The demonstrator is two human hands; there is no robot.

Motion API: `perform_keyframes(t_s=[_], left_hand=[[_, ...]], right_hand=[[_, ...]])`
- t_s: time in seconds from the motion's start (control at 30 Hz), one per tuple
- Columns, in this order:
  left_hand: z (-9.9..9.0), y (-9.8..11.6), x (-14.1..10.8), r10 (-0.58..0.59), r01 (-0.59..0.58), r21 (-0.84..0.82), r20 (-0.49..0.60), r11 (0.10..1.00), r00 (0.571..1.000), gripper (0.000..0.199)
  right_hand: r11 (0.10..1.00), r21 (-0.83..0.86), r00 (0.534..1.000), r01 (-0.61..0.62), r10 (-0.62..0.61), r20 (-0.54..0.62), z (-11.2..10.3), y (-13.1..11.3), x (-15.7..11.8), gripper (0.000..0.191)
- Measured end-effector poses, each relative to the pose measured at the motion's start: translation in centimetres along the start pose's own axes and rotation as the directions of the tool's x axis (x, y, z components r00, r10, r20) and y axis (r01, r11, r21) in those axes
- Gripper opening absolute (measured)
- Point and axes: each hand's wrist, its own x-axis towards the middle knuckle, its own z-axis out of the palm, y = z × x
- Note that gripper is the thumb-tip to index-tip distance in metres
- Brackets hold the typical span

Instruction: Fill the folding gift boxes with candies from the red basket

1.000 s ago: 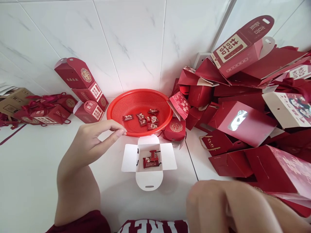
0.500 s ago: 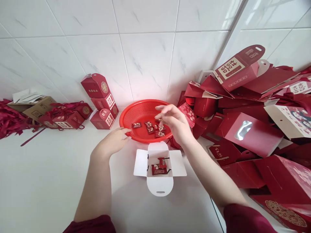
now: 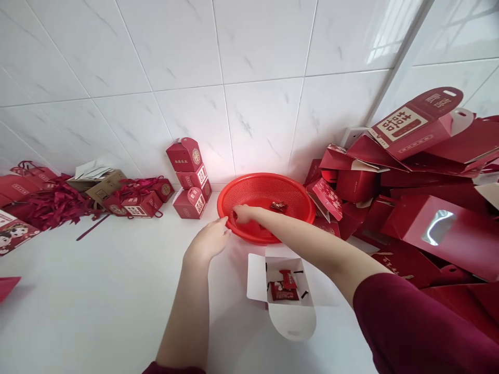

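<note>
A red perforated plastic basket [image 3: 268, 182] stands against the tiled wall. My left hand [image 3: 208, 240] holds its near-left rim between thumb and fingers. Inside the basket, at the left side, my right hand [image 3: 245, 213] reaches down with curled fingers; whatever is under the fingertips is hidden. A dark red wrapped candy [image 3: 278, 206] shows beyond my right forearm, which covers part of the basket floor. In front of the basket sits an open box [image 3: 292, 319] with white inner flaps spread. Two wrapped candies [image 3: 284, 292] lie in it, and my right arm passes over its far right corner.
Folded red gift boxes [image 3: 189, 179] are stacked left of the basket. Farther left are more boxes [image 3: 140, 202] and a heap of dark red ribbons [image 3: 58, 200]. A large pile of red cartons [image 3: 421, 223] crowds the right side.
My right hand has moved from above the basket's right side down into its left part. My left hand has stayed by the near-left rim. The view has shifted left.
</note>
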Motion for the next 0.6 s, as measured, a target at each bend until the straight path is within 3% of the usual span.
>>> perform_keyframes(t_s=[0.17,0.3,0.47,0.6], left_hand=[[-0.2,0.2,-0.4,-0.012,0.014,-0.040,0.058,0.999,0.998,0.049],[-0.8,0.6,-1.3,-0.013,0.015,-0.046,0.054,0.999,0.998,0.050],[-1.6,1.0,-2.4,0.026,-0.027,-0.026,-0.004,0.999,1.000,0.050],[-2.0,1.4,-3.1,0.081,-0.082,-0.016,-0.039,0.996,0.996,0.048]], right_hand=[[0.981,-0.188,0.999,0.045,-0.043,0.016,0.8,0.5,1.4,0.036],[0.965,-0.244,0.995,0.092,-0.096,-0.004,0.6,0.9,1.5,0.038],[0.976,-0.181,0.992,0.122,-0.123,0.005,-0.7,1.3,0.2,0.034],[0.984,-0.032,0.974,0.175,-0.178,-0.140,-2.7,2.1,-2.9,0.049]])
